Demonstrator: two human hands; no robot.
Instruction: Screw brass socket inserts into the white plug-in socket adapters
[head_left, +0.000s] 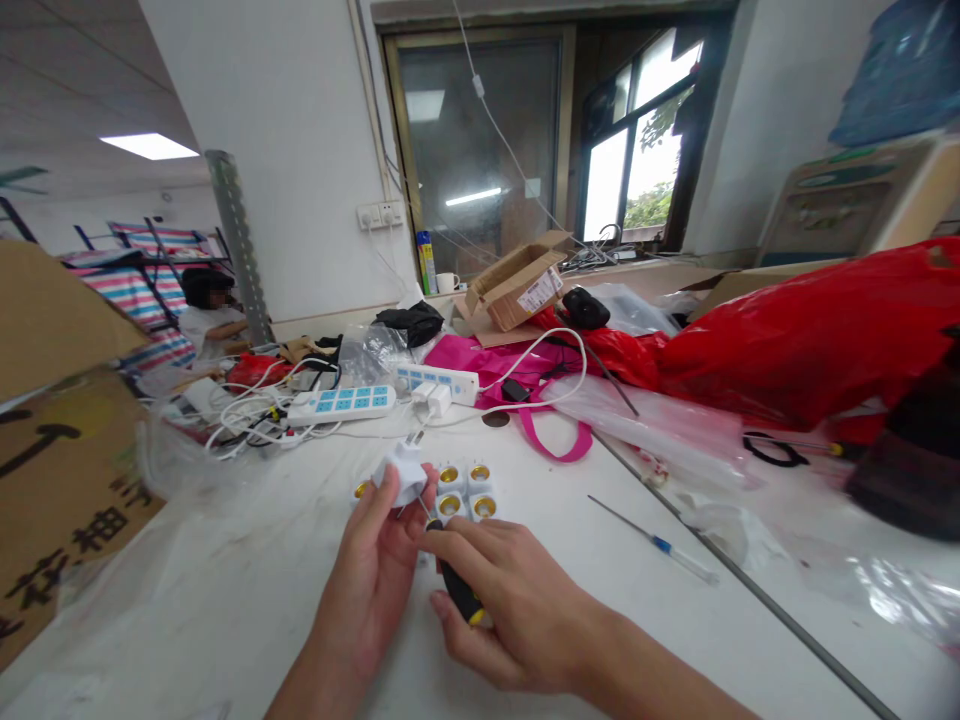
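Observation:
My left hand (375, 565) is closed around a white plug-in lamp socket (403, 470), its two metal pins pointing up and away from me. My right hand (521, 600) grips a screwdriver (460, 594) with a black and yellow handle. The thin shaft reaches the underside of the socket by my left fingers; whether its tip sits in a screw is hidden. Just behind my hands, several similar white lamp sockets (466, 490) with gold-coloured threaded insides stand grouped on the white table (225, 600). Another one shows partly at the left of my left hand.
A long screwdriver (661, 545) with a blue and clear handle lies at right, near a metal rod (750, 580). Behind are power strips (341, 403), tangled cables, an open cardboard box (517, 285) and red plastic bags (810, 330). A carton (67, 500) stands left; a person (214, 320) sits beyond.

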